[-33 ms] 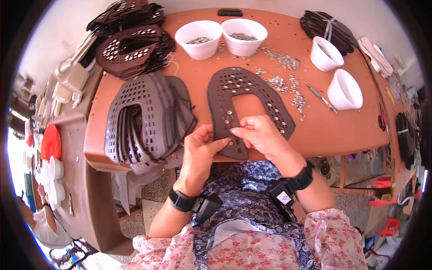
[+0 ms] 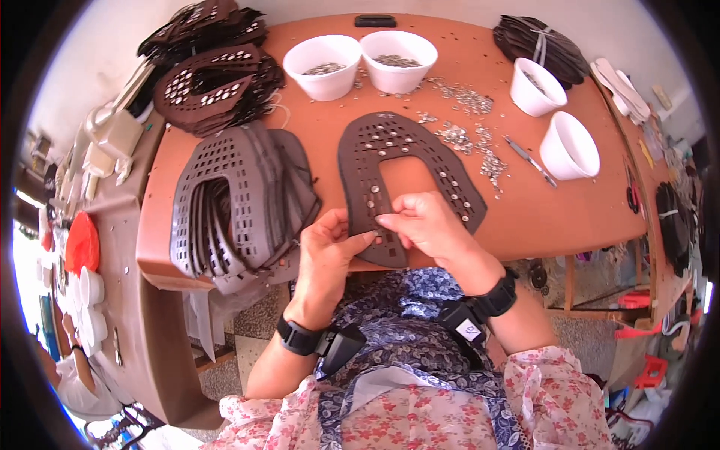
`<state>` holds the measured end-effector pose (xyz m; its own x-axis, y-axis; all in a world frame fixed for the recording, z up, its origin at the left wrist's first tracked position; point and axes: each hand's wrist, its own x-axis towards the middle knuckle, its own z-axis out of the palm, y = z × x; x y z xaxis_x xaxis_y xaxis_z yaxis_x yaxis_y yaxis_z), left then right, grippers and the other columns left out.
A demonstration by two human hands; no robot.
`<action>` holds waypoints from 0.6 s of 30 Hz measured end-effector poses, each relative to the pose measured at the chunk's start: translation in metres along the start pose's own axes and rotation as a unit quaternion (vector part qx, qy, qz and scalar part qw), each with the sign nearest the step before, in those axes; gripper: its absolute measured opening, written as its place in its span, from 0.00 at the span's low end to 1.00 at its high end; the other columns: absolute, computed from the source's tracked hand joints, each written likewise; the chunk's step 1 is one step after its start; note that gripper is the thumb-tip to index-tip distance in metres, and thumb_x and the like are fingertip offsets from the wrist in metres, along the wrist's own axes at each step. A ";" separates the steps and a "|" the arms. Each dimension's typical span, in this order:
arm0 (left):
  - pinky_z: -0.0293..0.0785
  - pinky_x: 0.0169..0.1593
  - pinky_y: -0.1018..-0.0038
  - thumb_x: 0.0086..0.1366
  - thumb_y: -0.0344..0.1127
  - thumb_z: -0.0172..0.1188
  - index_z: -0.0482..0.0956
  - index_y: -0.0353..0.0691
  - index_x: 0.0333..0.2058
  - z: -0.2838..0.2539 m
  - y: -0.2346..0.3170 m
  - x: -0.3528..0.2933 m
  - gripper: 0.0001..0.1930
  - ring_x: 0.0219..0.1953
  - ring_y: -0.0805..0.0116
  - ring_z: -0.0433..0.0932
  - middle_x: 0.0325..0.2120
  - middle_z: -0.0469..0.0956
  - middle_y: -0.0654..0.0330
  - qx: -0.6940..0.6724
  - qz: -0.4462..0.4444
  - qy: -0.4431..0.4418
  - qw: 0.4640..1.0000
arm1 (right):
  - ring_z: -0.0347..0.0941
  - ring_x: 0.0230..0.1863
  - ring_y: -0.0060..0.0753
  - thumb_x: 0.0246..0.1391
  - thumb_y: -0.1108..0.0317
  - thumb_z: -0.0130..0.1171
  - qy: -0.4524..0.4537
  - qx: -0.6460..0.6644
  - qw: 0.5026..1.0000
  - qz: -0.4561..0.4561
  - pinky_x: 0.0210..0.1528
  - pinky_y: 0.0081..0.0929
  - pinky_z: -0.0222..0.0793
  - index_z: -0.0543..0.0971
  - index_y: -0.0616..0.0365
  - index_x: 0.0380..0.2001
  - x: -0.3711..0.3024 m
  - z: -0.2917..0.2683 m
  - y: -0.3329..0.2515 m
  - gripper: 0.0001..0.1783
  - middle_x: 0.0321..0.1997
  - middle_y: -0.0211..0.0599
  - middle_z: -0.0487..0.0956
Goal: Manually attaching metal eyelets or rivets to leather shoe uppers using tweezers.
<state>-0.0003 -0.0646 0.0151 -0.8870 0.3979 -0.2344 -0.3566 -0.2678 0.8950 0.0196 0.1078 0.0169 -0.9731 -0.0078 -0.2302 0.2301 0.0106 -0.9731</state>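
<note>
A brown U-shaped shoe upper (image 2: 360, 161) with rows of slots lies in front of me on the table. Small shiny round studs sit in several slots at its toe and along both sides. My left hand (image 2: 326, 251) grips the near left edge of the upper, thumb on top and fingers curled at the edge. Over the same left leg, my right hand (image 2: 431, 231) is closed in a pinch with thumb and forefinger at the slots; whatever is between the fingertips is hidden. Left of my left hand rests a stack of similar uppers (image 2: 225, 202) without visible studs.
Two white bowls (image 2: 322, 71) of small metal pieces stand at the back. Loose studs (image 2: 457, 135) are scattered right of the upper. Two white cups (image 2: 570, 150) and a pen-like tool (image 2: 530, 161) lie farther right. Studded uppers (image 2: 206, 86) are piled back left; a tied bundle (image 2: 544, 51) lies back right.
The whole view has shifted slightly, so everything appears a little farther left. Both hands keep the same hold and place on the upper.
</note>
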 end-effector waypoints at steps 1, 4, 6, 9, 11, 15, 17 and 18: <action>0.79 0.41 0.77 0.57 0.17 0.59 0.76 0.29 0.42 0.001 0.000 0.001 0.13 0.35 0.72 0.80 0.36 0.81 0.56 0.008 -0.009 0.013 1.000 | 0.65 0.17 0.14 0.55 0.72 0.61 -0.006 -0.013 1.000 0.000 0.18 0.14 0.57 0.76 0.62 0.24 0.002 -0.001 0.004 0.08 0.18 0.27 0.75; 0.79 0.41 0.78 0.57 0.17 0.59 0.76 0.29 0.42 0.001 -0.002 0.000 0.13 0.34 0.72 0.81 0.35 0.81 0.56 0.014 -0.008 0.011 1.000 | 0.71 0.18 0.20 0.56 0.72 0.59 0.014 -0.006 1.000 0.003 0.19 0.21 0.65 0.75 0.65 0.23 0.003 0.006 0.007 0.09 0.19 0.34 0.77; 0.79 0.41 0.78 0.57 0.18 0.59 0.76 0.29 0.41 0.002 -0.005 0.001 0.12 0.35 0.72 0.81 0.35 0.81 0.56 0.028 0.027 0.015 0.999 | 0.72 0.18 0.22 0.56 0.71 0.59 0.038 -0.038 0.998 -0.035 0.20 0.23 0.66 0.76 0.66 0.25 0.004 0.011 0.013 0.09 0.20 0.36 0.78; 0.78 0.42 0.78 0.58 0.18 0.59 0.75 0.30 0.41 0.002 -0.007 0.001 0.12 0.34 0.73 0.81 0.35 0.81 0.56 -0.006 0.039 0.023 0.999 | 0.75 0.20 0.26 0.55 0.69 0.59 0.059 -0.112 0.990 -0.062 0.23 0.26 0.69 0.77 0.70 0.33 -0.005 0.008 0.001 0.11 0.21 0.43 0.80; 0.78 0.42 0.78 0.59 0.18 0.58 0.75 0.30 0.42 0.001 -0.009 0.000 0.11 0.35 0.73 0.80 0.36 0.81 0.55 -0.001 0.034 0.021 0.999 | 0.76 0.22 0.27 0.55 0.67 0.60 0.037 -0.062 0.995 -0.071 0.24 0.26 0.69 0.77 0.69 0.37 -0.014 0.003 -0.006 0.14 0.21 0.44 0.80; 0.78 0.44 0.77 0.59 0.20 0.59 0.75 0.30 0.44 -0.004 -0.004 -0.005 0.13 0.38 0.72 0.80 0.38 0.81 0.55 0.002 0.014 0.010 1.000 | 0.73 0.26 0.17 0.56 0.66 0.61 0.177 -0.150 0.958 -0.172 0.29 0.21 0.69 0.79 0.63 0.40 -0.037 -0.041 0.005 0.12 0.24 0.32 0.79; 0.79 0.45 0.75 0.59 0.20 0.58 0.74 0.30 0.47 -0.003 0.002 -0.006 0.15 0.38 0.71 0.80 0.38 0.81 0.55 0.008 -0.003 -0.004 1.000 | 0.72 0.28 0.14 0.56 0.68 0.61 0.237 -0.127 0.942 -0.201 0.31 0.19 0.69 0.80 0.61 0.37 -0.046 -0.083 0.013 0.08 0.25 0.31 0.79; 0.80 0.45 0.73 0.59 0.19 0.58 0.73 0.30 0.48 -0.002 0.004 -0.006 0.17 0.39 0.69 0.81 0.39 0.81 0.54 0.021 -0.005 -0.004 1.000 | 0.73 0.28 0.16 0.56 0.70 0.60 0.269 -0.174 0.930 -0.181 0.32 0.20 0.70 0.80 0.62 0.35 -0.053 -0.106 0.019 0.07 0.25 0.32 0.79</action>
<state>0.0032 -0.0697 0.0199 -0.8810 0.4072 -0.2408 -0.3528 -0.2263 0.9079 0.0749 0.2142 0.0112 -0.8718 0.4269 0.2404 -0.0394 0.4280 -0.9029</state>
